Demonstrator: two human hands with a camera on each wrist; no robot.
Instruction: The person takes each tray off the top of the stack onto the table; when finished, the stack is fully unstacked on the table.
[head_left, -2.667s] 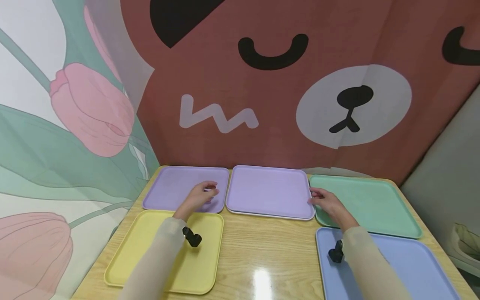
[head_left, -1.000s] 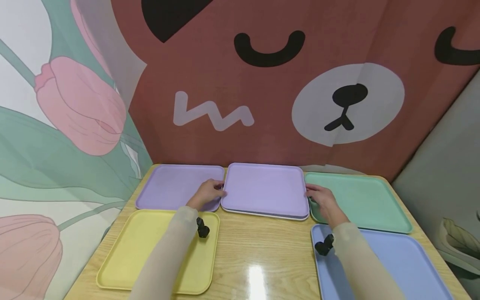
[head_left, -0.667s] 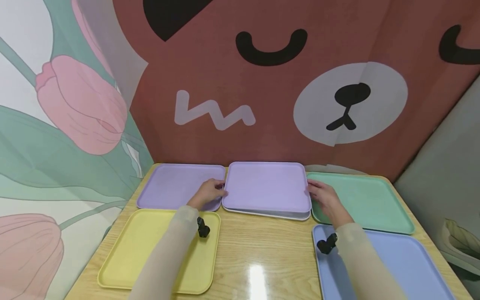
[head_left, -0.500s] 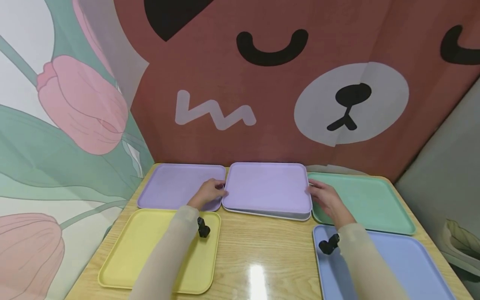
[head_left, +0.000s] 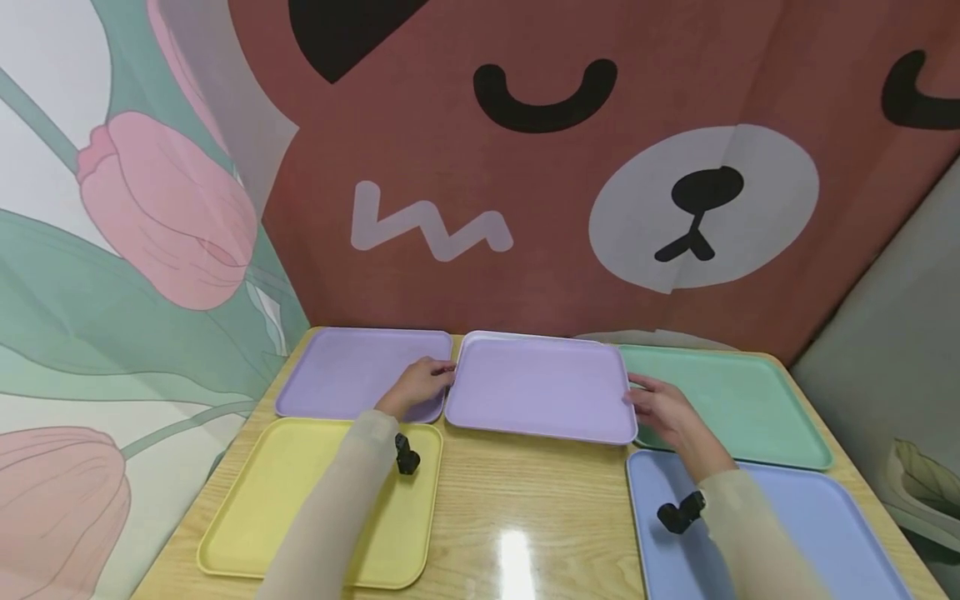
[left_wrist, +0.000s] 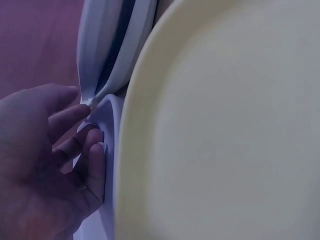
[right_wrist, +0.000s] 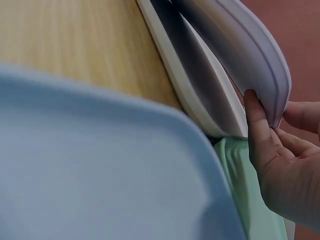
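Note:
A lavender tray (head_left: 542, 387) in the middle of the back row is raised at its right side, over a pale tray (right_wrist: 197, 85) of which a strip shows behind it. My right hand (head_left: 663, 408) pinches the lavender tray's right edge; in the right wrist view, thumb and fingers lie on opposite sides of its rim. At the left edge, my left hand (head_left: 417, 383) holds the corner with its fingertips, as the left wrist view shows close up. There the two stacked trays meet near the fingers, with a dark gap opening between them.
A purple tray (head_left: 352, 367) lies under the left hand, a yellow tray (head_left: 300, 508) in front of it. To the right are a green tray (head_left: 738, 408) and a blue tray (head_left: 795, 533). All sit on a wooden table (head_left: 517, 492) against a printed curtain (head_left: 420, 292).
The lavender tray has come off the pale tray and shifted toward me and to the right, its right end most. The right hand has moved with it; the left has barely moved.

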